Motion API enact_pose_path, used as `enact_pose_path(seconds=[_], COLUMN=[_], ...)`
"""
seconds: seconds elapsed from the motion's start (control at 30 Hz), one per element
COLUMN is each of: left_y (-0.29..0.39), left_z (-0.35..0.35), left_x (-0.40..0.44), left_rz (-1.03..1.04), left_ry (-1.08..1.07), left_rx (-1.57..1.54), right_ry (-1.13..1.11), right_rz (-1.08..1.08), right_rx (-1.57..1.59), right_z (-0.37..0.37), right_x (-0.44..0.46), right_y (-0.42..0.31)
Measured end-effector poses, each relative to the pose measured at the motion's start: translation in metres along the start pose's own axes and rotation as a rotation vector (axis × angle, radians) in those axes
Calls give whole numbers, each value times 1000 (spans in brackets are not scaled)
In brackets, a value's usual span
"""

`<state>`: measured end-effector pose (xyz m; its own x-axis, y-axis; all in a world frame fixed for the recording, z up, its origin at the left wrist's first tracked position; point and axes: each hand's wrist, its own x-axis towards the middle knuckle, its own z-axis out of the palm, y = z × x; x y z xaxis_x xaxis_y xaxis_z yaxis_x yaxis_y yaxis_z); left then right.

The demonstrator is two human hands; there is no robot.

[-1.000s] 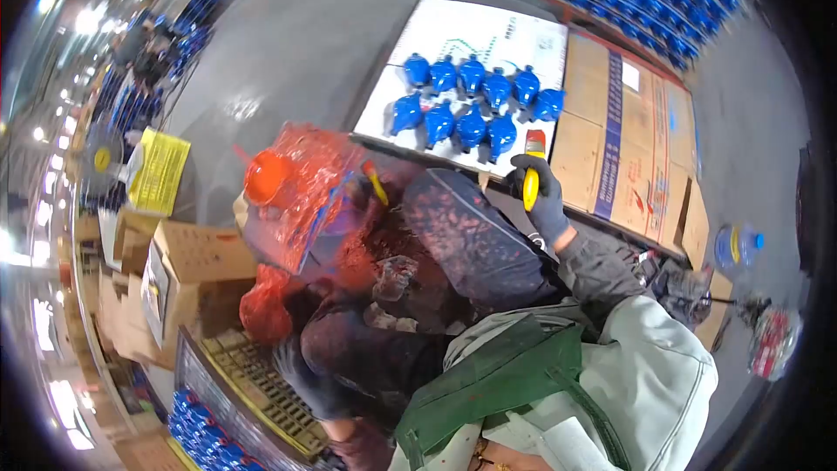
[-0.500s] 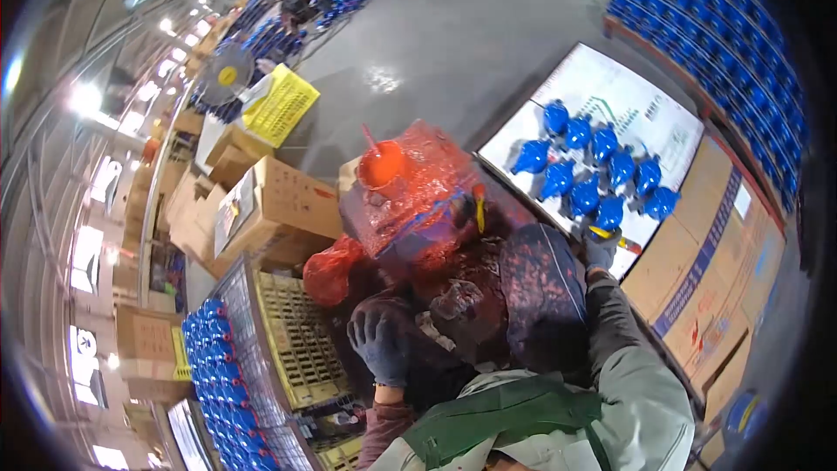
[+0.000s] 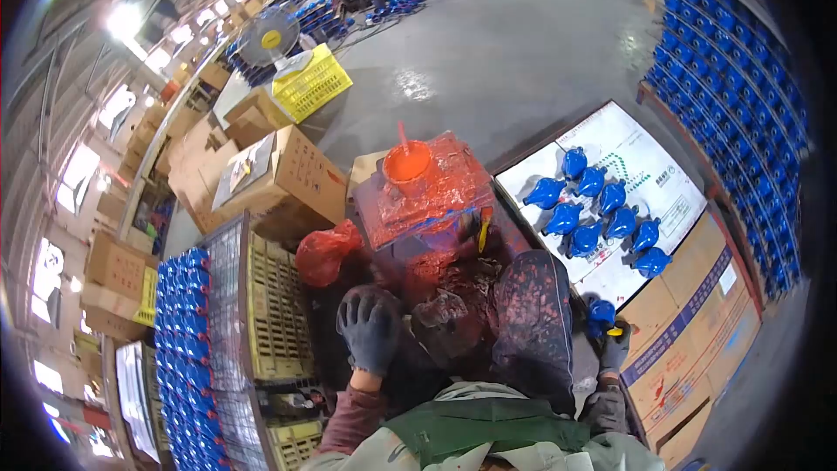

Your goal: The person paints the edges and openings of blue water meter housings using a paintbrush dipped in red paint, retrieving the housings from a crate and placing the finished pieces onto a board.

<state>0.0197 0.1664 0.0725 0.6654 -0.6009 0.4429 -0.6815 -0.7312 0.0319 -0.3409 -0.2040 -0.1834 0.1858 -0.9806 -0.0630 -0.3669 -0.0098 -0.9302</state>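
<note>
My left hand (image 3: 370, 327), in a grey glove, rests on my left knee with its fingers apart and nothing in it. My right hand (image 3: 615, 351), also gloved, is at the near edge of the white board (image 3: 586, 277). It is closed around a yellow-handled tool (image 3: 615, 331), whose working end I cannot make out. A blue bulb-shaped part (image 3: 601, 312) is right at its fingertips; whether they grip it is unclear. Several similar blue parts (image 3: 585, 238) lie farther up the board. Between my knees stands a red-smeared block (image 3: 453, 183) bearing an orange-red paint pot (image 3: 408, 164) with a stick in it.
A second yellow handle (image 3: 484, 234) hangs at the block's side. A red plastic bag (image 3: 327, 253) sits by my left knee. Cartons (image 3: 292, 179), a yellow crate (image 3: 283, 318) and racked blue parts (image 3: 183, 323) flank the left. Stacked blue parts (image 3: 732, 113) stand at right.
My right hand has drawn back toward me, and one blue part has come with it, away from the group. My left hand stays on the knee. The camera view has shifted.
</note>
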Motion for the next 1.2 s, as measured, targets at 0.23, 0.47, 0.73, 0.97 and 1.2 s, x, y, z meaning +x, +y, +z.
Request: enact_pose_path(seconds=[0.23,0.47,0.73,0.97,1.2], left_y=[49,163,81,-18,-90], left_z=[5,15,-34,-4,43], left_x=[41,67,162,184,151], left_rz=[-5,-432,-224,-94,-614], left_ry=[-419,-705,-605,-281,724], left_rx=[-899,-2390,-2774,-2406,-2190], right_ry=[126,17,-353,-512,-660], right_rz=[-1022,-899,-884,-540,-402], right_rx=[-674,226,393,508,399], right_z=[18,37,67,144,314], right_x=[21,-50,-100,-70,-25], right_y=[-235,-340,-405,-446,-435])
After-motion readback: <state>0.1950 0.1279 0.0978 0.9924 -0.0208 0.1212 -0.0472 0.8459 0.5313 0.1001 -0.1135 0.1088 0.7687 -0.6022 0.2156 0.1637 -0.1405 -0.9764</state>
